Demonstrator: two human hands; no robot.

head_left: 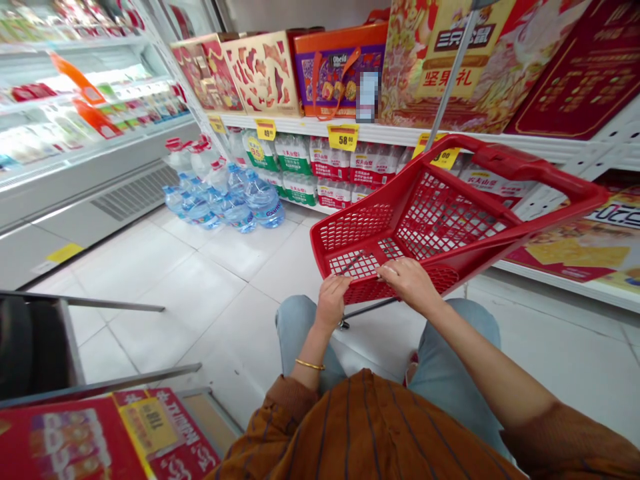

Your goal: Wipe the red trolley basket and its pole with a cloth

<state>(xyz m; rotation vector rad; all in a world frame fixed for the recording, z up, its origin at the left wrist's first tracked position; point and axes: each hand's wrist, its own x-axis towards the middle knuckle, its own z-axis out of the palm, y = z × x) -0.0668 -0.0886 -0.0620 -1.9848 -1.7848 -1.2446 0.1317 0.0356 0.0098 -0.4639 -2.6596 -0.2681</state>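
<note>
A red plastic shopping basket (pixel 450 213) is tilted up in front of me, its open side facing me and its inside empty. My left hand (pixel 333 300) is closed on the near lower rim of the basket. My right hand (pixel 410 280) grips the same rim a little to the right, fingers curled over the edge. A metal rod (pixel 370 308) runs under the basket beside my hands. A gold bangle sits on my left wrist.
Shelves on the right carry gift boxes (pixel 340 70) and packs of bottled water (pixel 295 157) with yellow price tags. Large water bottles (pixel 235 200) stand on the tiled floor. A chiller cabinet (pixel 75 133) runs along the left. Red boxes (pixel 100 433) lie at lower left.
</note>
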